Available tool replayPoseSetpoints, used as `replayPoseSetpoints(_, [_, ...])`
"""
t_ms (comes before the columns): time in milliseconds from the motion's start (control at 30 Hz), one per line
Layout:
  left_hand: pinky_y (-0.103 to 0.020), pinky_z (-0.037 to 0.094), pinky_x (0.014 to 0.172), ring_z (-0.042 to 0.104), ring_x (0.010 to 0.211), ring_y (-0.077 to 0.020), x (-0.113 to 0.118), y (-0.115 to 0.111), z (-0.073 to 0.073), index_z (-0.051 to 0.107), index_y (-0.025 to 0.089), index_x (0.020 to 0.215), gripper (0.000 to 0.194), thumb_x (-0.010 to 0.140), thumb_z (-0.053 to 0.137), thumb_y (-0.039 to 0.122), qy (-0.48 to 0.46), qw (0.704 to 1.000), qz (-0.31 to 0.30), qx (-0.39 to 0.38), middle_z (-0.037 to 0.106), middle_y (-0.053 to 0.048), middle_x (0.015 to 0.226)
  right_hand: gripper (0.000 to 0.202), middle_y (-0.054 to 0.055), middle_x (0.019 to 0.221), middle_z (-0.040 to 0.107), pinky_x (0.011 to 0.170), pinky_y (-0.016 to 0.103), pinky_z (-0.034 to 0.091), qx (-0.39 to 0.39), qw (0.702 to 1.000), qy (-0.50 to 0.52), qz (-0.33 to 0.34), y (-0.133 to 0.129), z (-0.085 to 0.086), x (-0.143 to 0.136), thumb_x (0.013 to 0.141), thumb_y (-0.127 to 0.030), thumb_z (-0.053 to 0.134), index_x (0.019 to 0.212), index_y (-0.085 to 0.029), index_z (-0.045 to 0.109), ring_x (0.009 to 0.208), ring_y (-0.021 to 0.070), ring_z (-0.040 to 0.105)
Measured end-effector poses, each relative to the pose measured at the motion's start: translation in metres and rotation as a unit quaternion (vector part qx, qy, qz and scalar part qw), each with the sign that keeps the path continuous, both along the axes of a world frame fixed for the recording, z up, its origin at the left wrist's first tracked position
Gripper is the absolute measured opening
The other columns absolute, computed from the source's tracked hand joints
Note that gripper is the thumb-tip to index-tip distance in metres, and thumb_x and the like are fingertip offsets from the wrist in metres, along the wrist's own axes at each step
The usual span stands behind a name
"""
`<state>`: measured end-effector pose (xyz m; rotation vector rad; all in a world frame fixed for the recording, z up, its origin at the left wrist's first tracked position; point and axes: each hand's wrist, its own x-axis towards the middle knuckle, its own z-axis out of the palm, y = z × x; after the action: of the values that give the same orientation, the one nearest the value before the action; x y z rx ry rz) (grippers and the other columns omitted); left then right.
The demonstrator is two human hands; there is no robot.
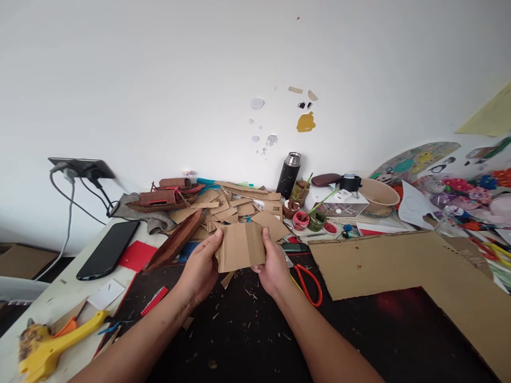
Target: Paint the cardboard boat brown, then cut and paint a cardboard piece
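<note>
A small creased piece of brown cardboard (241,247) is held up over the dark work surface. My left hand (203,264) grips its left edge, thumb on the near face. On the right edge, my right hand (273,261) holds it the same way, with most fingers hidden behind. Behind it lies a heap of cardboard scraps (233,205). Red-handled scissors (310,285) rest just right of my right hand. A reddish-brown boat hull (175,240) lies beyond my left hand, and a brown model boat (162,199) stands farther back on a grey cloth.
At left are a yellow glue gun (59,346), a black phone (108,250) and a red corrugated sheet (138,255). Paint jars (301,219) and a black flask (289,175) stand at the back. A large cardboard sheet (379,260) covers part of the right side.
</note>
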<state>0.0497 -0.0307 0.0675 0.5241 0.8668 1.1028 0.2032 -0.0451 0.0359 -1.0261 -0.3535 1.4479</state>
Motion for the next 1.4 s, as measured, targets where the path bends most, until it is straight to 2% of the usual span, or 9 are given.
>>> replayPoseSetpoints(133, [-0.028, 0.060, 0.067, 0.078, 0.084, -0.0271, -0.003, -0.001, 0.003, 0.080, 0.012, 0.089, 0.047, 0.060, 0.104, 0.040, 0.001, 1.000, -0.024, 0.010, 0.083, -0.014, 0.091, 0.067, -0.002, 0.063, 0.062, 0.032, 0.017, 0.027, -0.004, 1.000, -0.002, -0.010, 0.000, 0.001, 0.000, 0.069, -0.078, 0.087, 0.091, -0.016, 0.072, 0.046, 0.0099, 0.052])
replayPoseSetpoints(367, [-0.031, 0.063, 0.072, 0.079, 0.083, -0.0261, 0.001, -0.002, -0.009, 0.078, 0.016, 0.086, 0.034, 0.067, 0.101, 0.034, -0.038, 0.998, -0.055, 0.014, 0.081, -0.008, 0.082, 0.057, -0.002, 0.062, 0.063, 0.032, 0.018, 0.025, 0.012, 0.998, 0.057, 0.031, -0.002, 0.005, -0.001, 0.082, -0.070, 0.083, 0.100, -0.017, 0.073, 0.042, 0.0090, 0.048])
replayPoseSetpoints(600, [-0.036, 0.064, 0.082, 0.080, 0.096, -0.0306, 0.002, -0.003, -0.013, 0.080, 0.015, 0.101, 0.034, 0.076, 0.096, 0.033, -0.059, 0.995, -0.078, 0.015, 0.083, -0.012, 0.095, 0.049, -0.006, 0.052, 0.054, 0.032, 0.019, 0.021, 0.004, 0.991, 0.117, 0.064, -0.005, 0.007, -0.003, 0.090, -0.067, 0.079, 0.089, -0.018, 0.071, 0.035, 0.0062, 0.033])
replayPoseSetpoints(733, [-0.036, 0.064, 0.082, 0.080, 0.098, -0.0315, 0.002, -0.004, -0.015, 0.080, 0.015, 0.103, 0.038, 0.075, 0.096, 0.034, -0.074, 0.994, -0.081, 0.012, 0.084, -0.013, 0.098, 0.053, -0.005, 0.053, 0.054, 0.034, 0.020, 0.022, 0.008, 0.988, 0.128, 0.087, -0.007, 0.007, -0.006, 0.089, -0.071, 0.077, 0.088, -0.018, 0.071, 0.035, 0.0067, 0.034])
replayPoseSetpoints(933, [-0.030, 0.063, 0.074, 0.080, 0.089, -0.0256, 0.000, -0.004, -0.007, 0.080, 0.014, 0.109, 0.031, 0.082, 0.090, 0.026, -0.025, 0.998, -0.058, -0.014, 0.084, -0.012, 0.099, 0.057, -0.004, 0.056, 0.055, 0.032, 0.018, 0.023, 0.023, 0.998, 0.041, 0.033, -0.005, 0.008, -0.001, 0.081, -0.072, 0.083, 0.088, -0.017, 0.071, 0.039, 0.0070, 0.039])
replayPoseSetpoints(1100, [-0.028, 0.061, 0.070, 0.080, 0.089, -0.0269, -0.001, -0.006, 0.005, 0.078, 0.013, 0.117, 0.046, 0.075, 0.095, 0.024, 0.006, 0.997, -0.072, -0.025, 0.084, -0.014, 0.100, 0.068, -0.003, 0.058, 0.058, 0.030, 0.018, 0.024, 0.019, 0.999, -0.026, 0.011, -0.003, 0.007, 0.000, 0.070, -0.082, 0.084, 0.089, -0.018, 0.070, 0.043, 0.0110, 0.050])
replayPoseSetpoints(1200, [-0.028, 0.062, 0.067, 0.079, 0.081, -0.0254, -0.002, -0.004, 0.011, 0.077, 0.014, 0.114, 0.049, 0.069, 0.097, 0.020, 0.010, 0.997, -0.066, -0.030, 0.083, -0.013, 0.097, 0.072, -0.004, 0.054, 0.055, 0.030, 0.019, 0.026, 0.025, 0.998, -0.063, 0.005, -0.003, 0.004, -0.004, 0.067, -0.088, 0.081, 0.082, -0.019, 0.066, 0.040, 0.0104, 0.048])
replayPoseSetpoints(1300, [-0.027, 0.061, 0.061, 0.077, 0.072, -0.0237, -0.007, 0.001, 0.016, 0.077, 0.014, 0.106, 0.044, 0.067, 0.096, 0.021, 0.032, 0.999, -0.037, -0.015, 0.083, -0.012, 0.093, 0.073, -0.006, 0.049, 0.052, 0.031, 0.020, 0.029, 0.050, 0.992, -0.112, 0.033, -0.006, 0.001, -0.007, 0.074, -0.093, 0.069, 0.078, -0.020, 0.064, 0.035, 0.0094, 0.042])
replayPoseSetpoints(1400, [-0.028, 0.063, 0.061, 0.079, 0.079, -0.0262, -0.014, 0.009, 0.019, 0.076, 0.016, 0.109, 0.045, 0.069, 0.094, 0.021, 0.053, 0.998, 0.007, 0.014, 0.083, -0.012, 0.099, 0.075, -0.003, 0.047, 0.052, 0.035, 0.021, 0.028, 0.092, 0.972, -0.192, 0.095, -0.013, 0.007, 0.003, 0.084, -0.092, 0.058, 0.071, -0.019, 0.064, 0.037, 0.0105, 0.048])
